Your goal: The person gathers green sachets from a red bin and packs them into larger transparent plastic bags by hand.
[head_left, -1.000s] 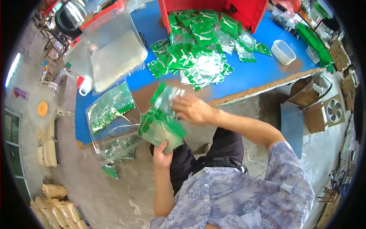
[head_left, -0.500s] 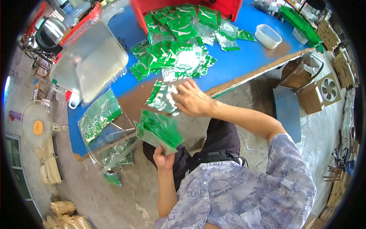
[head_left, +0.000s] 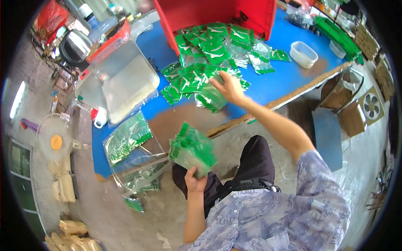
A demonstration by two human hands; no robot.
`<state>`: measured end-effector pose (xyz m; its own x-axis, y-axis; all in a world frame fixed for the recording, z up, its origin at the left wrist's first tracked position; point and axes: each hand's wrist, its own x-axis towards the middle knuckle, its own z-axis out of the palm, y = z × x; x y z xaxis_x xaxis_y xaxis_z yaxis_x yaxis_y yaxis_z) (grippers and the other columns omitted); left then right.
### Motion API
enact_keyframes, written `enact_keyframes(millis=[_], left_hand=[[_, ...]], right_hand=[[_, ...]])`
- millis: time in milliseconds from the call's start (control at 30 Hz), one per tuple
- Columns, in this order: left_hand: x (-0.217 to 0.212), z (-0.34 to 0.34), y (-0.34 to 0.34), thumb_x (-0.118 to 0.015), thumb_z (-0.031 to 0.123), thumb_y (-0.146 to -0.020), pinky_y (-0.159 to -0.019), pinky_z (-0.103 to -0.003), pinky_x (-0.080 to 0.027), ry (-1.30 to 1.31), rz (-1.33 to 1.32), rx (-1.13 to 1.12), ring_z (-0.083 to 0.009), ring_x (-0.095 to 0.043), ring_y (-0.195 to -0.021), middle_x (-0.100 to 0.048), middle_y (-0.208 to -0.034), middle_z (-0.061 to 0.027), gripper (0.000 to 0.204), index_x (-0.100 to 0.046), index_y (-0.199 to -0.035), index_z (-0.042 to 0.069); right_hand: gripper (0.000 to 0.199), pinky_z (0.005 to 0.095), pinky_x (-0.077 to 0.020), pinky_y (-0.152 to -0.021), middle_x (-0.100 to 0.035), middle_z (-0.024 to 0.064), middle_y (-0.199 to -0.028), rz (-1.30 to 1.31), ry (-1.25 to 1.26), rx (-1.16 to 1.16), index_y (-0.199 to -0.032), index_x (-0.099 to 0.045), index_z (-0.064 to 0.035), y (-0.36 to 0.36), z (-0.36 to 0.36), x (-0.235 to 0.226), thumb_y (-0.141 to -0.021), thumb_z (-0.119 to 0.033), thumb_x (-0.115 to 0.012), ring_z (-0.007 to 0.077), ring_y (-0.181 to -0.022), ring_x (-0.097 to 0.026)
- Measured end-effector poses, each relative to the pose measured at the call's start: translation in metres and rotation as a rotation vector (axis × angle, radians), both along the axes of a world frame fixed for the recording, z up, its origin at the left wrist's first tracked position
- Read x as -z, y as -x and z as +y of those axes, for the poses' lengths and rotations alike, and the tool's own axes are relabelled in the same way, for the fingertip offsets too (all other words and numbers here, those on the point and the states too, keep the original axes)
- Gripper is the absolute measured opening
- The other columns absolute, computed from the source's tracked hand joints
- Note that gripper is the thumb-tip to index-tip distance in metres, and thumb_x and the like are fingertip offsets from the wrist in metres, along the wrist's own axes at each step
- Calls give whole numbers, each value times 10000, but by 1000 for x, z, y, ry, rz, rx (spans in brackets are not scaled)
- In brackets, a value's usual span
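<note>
Low in front of me, over my lap, my left hand (head_left: 196, 181) is closed on a stack of small clear-and-green plastic packets (head_left: 193, 148), gripping its lower edge. My right hand (head_left: 230, 87) is at the near edge of a large pile of similar packets (head_left: 194, 75) on the blue table. Its fingers are curled on one packet (head_left: 210, 98), which is blurred and hangs below them toward me. Left of the stack, a big clear plastic bag (head_left: 130, 140) with green packets inside lies over the table edge.
A red bin (head_left: 217, 14) lies tipped behind the pile. A clear tub (head_left: 303, 54) sits at the right, a translucent tray (head_left: 130, 83) at the left. Packets (head_left: 134, 204) are on the floor below the bag. A wooden table edge (head_left: 284, 98) runs along the near right.
My right hand has moved away from the stack, back to the pile. The packet it was on near the table edge is no longer there. My left hand still holds the stack.
</note>
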<state>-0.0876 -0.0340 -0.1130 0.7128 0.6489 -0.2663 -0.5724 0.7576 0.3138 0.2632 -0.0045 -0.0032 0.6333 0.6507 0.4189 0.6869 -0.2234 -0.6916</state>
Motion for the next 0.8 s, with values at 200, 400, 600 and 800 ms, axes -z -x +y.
enact_keyframes(millis=[200,400,600,800], left_hand=[[-34,4,-15,-630,142,-867,-1151,-595,-336,35,-183,-10,-343,-471,-1348,-504,-1453,-149,625,-429,-1455,70],[-22,0,-2,-602,110,-899,-1121,-480,-400,-63,131,-147,-304,-493,-1319,-515,-1431,-104,576,-429,-1448,72],[-45,-23,12,-700,113,-821,-1094,-448,-424,-205,187,-103,-265,-527,-1278,-548,-1366,-78,686,-418,-1444,49],[-36,-19,26,-702,102,-805,-1100,-469,-424,-63,171,-36,-284,-538,-1270,-566,-1350,-83,680,-437,-1430,53]], right_hand=[[310,318,-481,-625,-554,-7,-718,574,55,-637,-968,-638,10,125,-63,5,-1000,-296,-608,103,-685,-536],[742,493,-495,-870,-595,234,-1137,-479,33,-75,-1340,-501,-6,22,23,0,-842,-510,-718,397,-1041,-601],[506,451,-553,-757,-619,193,-1091,-594,564,-166,-1222,-532,3,9,34,40,-905,-370,-662,370,-1014,-634],[271,473,-539,-591,-664,190,-720,-443,191,-105,-1209,-561,-77,-3,-8,-25,-941,-114,-548,365,-673,-678]])
